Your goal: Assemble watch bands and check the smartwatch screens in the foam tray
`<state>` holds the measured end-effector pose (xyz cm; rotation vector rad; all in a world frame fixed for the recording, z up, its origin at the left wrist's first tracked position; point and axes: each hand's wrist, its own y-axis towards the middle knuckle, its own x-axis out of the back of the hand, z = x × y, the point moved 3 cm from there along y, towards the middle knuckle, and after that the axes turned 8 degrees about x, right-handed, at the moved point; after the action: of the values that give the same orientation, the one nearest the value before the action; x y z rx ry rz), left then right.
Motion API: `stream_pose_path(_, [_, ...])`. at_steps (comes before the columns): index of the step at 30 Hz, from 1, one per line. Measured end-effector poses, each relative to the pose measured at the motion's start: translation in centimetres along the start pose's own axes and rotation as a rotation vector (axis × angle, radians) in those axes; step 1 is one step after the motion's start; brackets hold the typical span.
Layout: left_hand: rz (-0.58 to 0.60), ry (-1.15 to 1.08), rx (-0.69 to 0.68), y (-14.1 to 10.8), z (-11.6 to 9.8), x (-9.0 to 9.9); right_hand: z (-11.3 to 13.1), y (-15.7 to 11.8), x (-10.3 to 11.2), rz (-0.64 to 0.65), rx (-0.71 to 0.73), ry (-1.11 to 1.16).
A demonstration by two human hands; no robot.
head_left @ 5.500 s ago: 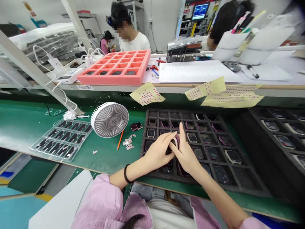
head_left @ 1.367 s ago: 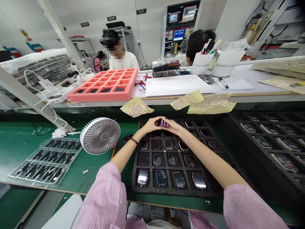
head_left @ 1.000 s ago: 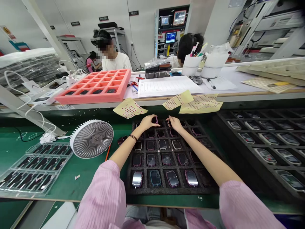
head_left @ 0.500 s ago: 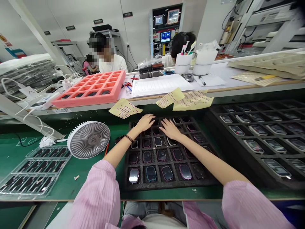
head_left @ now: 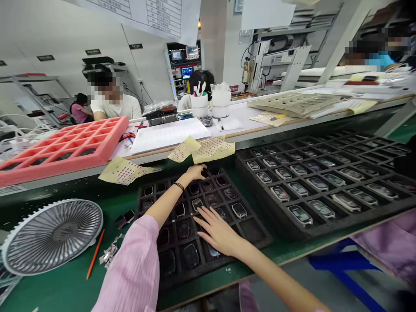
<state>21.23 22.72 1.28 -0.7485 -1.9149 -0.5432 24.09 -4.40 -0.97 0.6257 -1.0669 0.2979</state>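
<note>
A black foam tray (head_left: 229, 264) on the green bench holds rows of smartwatch cases with dark screens. My left hand (head_left: 195, 172) is at the tray's far edge, its fingers and thumb closed around a dark watch case (head_left: 204, 173). My right hand (head_left: 217, 232) lies open over the near part of the tray, fingers spread, partly covering a watch case (head_left: 213, 251). Close to its fingertips sits a light-rimmed watch case (head_left: 197, 204). My left forearm hides some of the tray's left pockets.
To the right lies a larger black tray (head_left: 294, 203) of light-rimmed watch cases. A round fan (head_left: 61, 234), an orange stick (head_left: 95, 255) and a loose watch (head_left: 124, 219) are at left. The shelf carries a pink foam tray (head_left: 107, 149); yellow sticker sheets (head_left: 125, 171) hang from its edge.
The view has swung right. My right hand has come back from the tray's far side to its near part. My left hand remains at the far side, now closed around a watch case.
</note>
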Motion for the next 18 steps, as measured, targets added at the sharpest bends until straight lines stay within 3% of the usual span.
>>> stream_pose_path(4, [-0.004,-0.063,-0.028,0.0,0.0,0.3,0.4,-0.6,0.6,0.012,-0.007,0.026])
stream_pose_path(8, [-0.023,-0.133,-0.073,0.6,-1.4,0.5,0.2,-0.6,0.6,0.024,0.006,0.035])
stream_pose_path(15, [0.135,-0.204,-0.188,4.6,-4.6,-0.7,0.2,-0.9,0.4,0.015,0.009,0.045])
stream_pose_path(18, [0.039,-0.242,-0.185,5.7,-4.9,-0.1,0.2,-0.9,0.5,0.016,0.008,0.042])
